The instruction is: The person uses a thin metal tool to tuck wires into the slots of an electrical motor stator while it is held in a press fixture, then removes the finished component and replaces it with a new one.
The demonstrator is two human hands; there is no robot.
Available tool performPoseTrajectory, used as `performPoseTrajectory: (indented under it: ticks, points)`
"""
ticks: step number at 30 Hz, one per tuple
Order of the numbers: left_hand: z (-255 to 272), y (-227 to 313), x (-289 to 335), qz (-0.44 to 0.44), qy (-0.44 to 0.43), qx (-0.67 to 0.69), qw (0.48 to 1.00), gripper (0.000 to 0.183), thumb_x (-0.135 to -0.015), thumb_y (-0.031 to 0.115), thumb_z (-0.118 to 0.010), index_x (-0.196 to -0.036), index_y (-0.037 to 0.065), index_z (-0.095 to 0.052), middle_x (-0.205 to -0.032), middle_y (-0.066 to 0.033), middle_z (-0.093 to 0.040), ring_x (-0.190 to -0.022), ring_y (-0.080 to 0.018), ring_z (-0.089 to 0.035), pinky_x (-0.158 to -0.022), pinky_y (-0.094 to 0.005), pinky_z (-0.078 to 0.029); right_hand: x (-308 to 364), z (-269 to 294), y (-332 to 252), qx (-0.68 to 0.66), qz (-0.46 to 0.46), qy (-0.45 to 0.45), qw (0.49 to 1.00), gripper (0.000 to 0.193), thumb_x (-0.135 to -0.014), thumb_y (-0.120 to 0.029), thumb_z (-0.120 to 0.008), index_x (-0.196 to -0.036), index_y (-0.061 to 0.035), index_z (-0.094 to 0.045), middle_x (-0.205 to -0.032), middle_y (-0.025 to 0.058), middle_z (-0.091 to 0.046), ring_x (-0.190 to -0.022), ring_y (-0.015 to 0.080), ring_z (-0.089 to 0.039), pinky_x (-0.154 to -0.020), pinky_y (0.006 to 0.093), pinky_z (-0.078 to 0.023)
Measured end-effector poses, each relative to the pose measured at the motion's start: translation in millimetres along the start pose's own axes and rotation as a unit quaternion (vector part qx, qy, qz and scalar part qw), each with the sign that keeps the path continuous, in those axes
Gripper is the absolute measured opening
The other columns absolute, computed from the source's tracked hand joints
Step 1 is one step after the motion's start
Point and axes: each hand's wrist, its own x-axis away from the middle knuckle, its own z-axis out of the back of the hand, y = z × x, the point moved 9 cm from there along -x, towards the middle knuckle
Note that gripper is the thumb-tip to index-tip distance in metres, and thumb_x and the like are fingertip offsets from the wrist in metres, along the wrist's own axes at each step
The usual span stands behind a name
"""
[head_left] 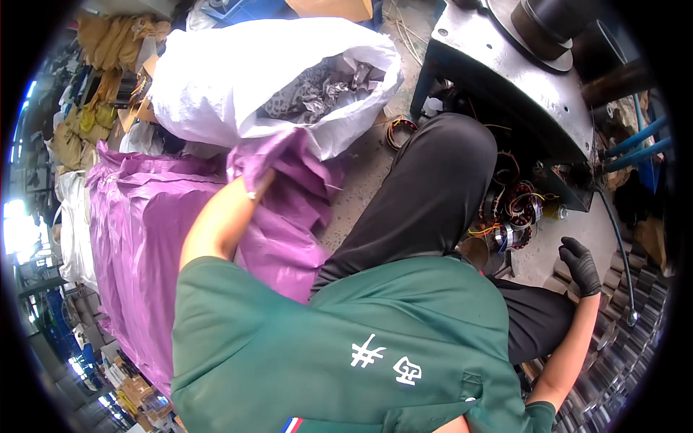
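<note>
My left forearm reaches up into the mouth of a big purple sack [144, 238]. My left hand [255, 186] is buried in the sack's bunched fabric past the wrist, so its fingers are hidden. My right hand [581, 265] wears a black glove and rests at the right on rows of stacked grey metal rings [621, 339], fingers loosely bent with nothing in them. Between my knee and that hand lie motor stators with copper windings and coloured wires [516, 213].
A white woven sack [216, 86] full of crumpled metal scrap stands behind the purple one. A heavy dark steel machine [520, 79] fills the upper right, with blue pipes [639, 144] beside it. Yellow-brown sacks [94, 108] pile up at far left. A coil of wire [399, 131] lies on the concrete floor.
</note>
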Motion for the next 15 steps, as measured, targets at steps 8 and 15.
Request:
performPoseTrajectory:
  ticks: [8,15]
  points:
    - [26.5,-47.4,53.9,0.044,-0.076,0.101,0.991,0.040,-0.097,0.030,-0.066,-0.128,0.004,-0.069,-0.119,-0.0158,-0.073,-0.105,-0.0272,-0.069,-0.096,-0.0415,-0.054,7.6,-0.2,8.0,0.010,-0.014,-0.002,1.000,0.042,-0.096,-0.011,-0.072,-0.136,0.0017,-0.065,-0.127,0.0129,-0.073,-0.117,0.0211,-0.067,-0.104,0.0343,-0.051]
    - [41.7,-69.8,81.7,0.123,-0.099,0.347,0.924,0.036,-0.098,0.026,-0.066,-0.126,0.003,-0.070,-0.119,-0.0153,-0.073,-0.105,-0.0262,-0.070,-0.095,-0.0418,-0.055,-0.9,-3.5,-22.1,0.055,0.044,-0.002,0.998,0.041,-0.096,-0.013,-0.072,-0.133,0.0039,-0.066,-0.124,0.0143,-0.074,-0.113,0.0217,-0.068,-0.101,0.0358,-0.053]
